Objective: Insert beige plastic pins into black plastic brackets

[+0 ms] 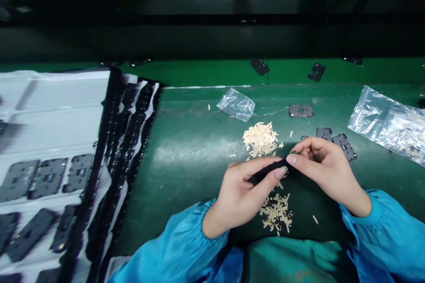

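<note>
My left hand (244, 190) and my right hand (323, 166) meet over the green mat, both pinched on a small flat black part (270, 169) held between them. Blue sleeves cover both forearms. Just beyond the hands lies a heap of small cream strips (260, 138). A second scatter of cream strips (277, 213) lies below the hands, near the mat's front edge. Several black parts (343, 145) sit right behind my right hand, and one more black part (300, 111) lies farther back.
A white sheet (49, 115) at the left carries rows of black parts (49, 177), with overlapping stacks (129, 115) along its right side. A small clear bag (236, 104) lies mid-table; a larger clear bag (390, 124) at right. Two black parts (317, 72) rest on the far ledge.
</note>
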Available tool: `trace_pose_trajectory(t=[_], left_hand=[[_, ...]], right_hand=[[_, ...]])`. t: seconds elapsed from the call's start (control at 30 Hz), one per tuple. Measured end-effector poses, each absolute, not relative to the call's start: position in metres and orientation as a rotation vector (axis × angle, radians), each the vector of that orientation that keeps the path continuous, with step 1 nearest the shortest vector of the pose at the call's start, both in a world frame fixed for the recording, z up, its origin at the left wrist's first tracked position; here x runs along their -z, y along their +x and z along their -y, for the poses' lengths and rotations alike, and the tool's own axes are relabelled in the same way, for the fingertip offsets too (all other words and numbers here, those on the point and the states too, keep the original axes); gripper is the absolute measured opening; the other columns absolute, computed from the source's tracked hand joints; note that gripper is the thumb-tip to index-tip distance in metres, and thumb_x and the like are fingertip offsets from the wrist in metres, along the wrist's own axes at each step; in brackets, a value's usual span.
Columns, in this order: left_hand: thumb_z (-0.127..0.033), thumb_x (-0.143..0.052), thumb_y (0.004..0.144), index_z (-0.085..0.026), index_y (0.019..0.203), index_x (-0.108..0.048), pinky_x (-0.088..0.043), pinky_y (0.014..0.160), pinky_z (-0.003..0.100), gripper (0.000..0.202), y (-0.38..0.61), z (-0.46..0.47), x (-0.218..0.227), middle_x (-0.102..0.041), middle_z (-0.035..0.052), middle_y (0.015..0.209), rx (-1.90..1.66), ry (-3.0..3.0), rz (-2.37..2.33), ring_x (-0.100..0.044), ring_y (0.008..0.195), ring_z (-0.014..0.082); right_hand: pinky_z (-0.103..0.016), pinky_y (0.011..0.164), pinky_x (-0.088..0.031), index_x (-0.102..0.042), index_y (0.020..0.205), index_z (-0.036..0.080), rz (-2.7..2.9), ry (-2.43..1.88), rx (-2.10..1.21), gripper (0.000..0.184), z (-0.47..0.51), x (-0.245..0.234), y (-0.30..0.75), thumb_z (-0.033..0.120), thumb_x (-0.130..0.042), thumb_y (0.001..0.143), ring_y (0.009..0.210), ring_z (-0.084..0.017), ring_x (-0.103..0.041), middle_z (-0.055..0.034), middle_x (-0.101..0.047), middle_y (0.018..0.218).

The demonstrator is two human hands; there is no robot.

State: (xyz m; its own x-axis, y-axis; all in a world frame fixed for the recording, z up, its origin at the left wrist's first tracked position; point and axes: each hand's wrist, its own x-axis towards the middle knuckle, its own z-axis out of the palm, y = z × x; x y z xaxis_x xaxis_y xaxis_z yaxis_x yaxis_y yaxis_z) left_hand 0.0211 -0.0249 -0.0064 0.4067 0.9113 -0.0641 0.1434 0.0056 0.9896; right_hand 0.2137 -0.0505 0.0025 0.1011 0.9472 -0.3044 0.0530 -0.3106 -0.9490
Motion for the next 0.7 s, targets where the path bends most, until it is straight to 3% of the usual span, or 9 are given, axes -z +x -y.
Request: trace_pose_trajectory(t=[0.17, 0.27, 0.43, 0.53, 0.6, 0.7], left_hand=[[-0.019, -0.074, 0.087, -0.015, 0.092, -0.078, -0.054, 0.053, 0.022, 0.008, 0.019, 0.017, -0.001, -0.074, 0.0015, 0.066, -0.643, 1.312, -0.950, -0.066, 0.053, 0.0119], [-0.020, -0.075, 0.085, -0.014, 0.084, -0.077, -0.053, 0.050, 0.022, 0.006, 0.017, 0.012, -0.006, -0.074, 0.0031, 0.069, -0.543, 1.264, -0.920, -0.064, 0.053, 0.0118], [-0.023, -0.083, 0.076, -0.016, 0.097, -0.077, -0.055, 0.054, 0.023, 0.023, 0.018, 0.008, -0.003, -0.073, 0.0014, 0.070, -0.622, 1.143, -1.023, -0.064, 0.056, 0.0130], [-0.030, -0.081, 0.080, -0.016, 0.082, -0.075, -0.051, 0.051, 0.022, 0.015, 0.019, 0.006, 0.000, -0.068, 0.0000, 0.062, -0.686, 1.114, -1.052, -0.059, 0.053, 0.0113], [-0.031, -0.078, 0.083, -0.016, 0.068, -0.070, -0.048, 0.051, 0.021, 0.022, 0.018, 0.006, 0.000, -0.065, 0.0001, 0.060, -0.696, 1.196, -1.067, -0.057, 0.054, 0.0112], [-0.029, -0.077, 0.084, -0.016, 0.065, -0.069, -0.047, 0.054, 0.022, 0.024, 0.017, 0.009, -0.003, -0.067, 0.0008, 0.062, -0.691, 1.333, -1.079, -0.057, 0.058, 0.0123]], right_hand=[[-0.024, 0.054, -0.037, -0.074, 0.089, 0.020, 1.121, -1.428, -1.571, 0.017, 0.048, -0.006, 0.228, 0.032, -0.080, 0.080, 0.060, -0.010, -0.046, 0.0031, -0.057, 0.072], [-0.023, 0.052, -0.034, -0.071, 0.082, 0.019, 1.137, -1.429, -1.649, 0.017, 0.049, -0.007, 0.230, 0.031, -0.082, 0.076, 0.058, -0.009, -0.043, 0.0039, -0.056, 0.070], [-0.023, 0.050, -0.031, -0.069, 0.074, 0.018, 1.132, -1.461, -1.454, 0.023, 0.052, -0.003, 0.220, 0.036, -0.084, 0.077, 0.056, -0.009, -0.041, 0.0044, -0.052, 0.065], [-0.024, 0.051, -0.034, -0.071, 0.077, 0.019, 1.190, -1.471, -1.281, 0.020, 0.053, -0.001, 0.217, 0.035, -0.083, 0.079, 0.058, -0.010, -0.044, 0.0025, -0.056, 0.071], [-0.025, 0.053, -0.036, -0.073, 0.083, 0.020, 1.238, -1.490, -1.224, 0.017, 0.053, -0.002, 0.218, 0.033, -0.082, 0.080, 0.061, -0.011, -0.047, 0.0015, -0.058, 0.074], [-0.026, 0.056, -0.039, -0.073, 0.086, 0.020, 1.255, -1.497, -1.219, 0.013, 0.052, -0.004, 0.220, 0.032, -0.078, 0.084, 0.065, -0.012, -0.050, 0.0008, -0.060, 0.076]])
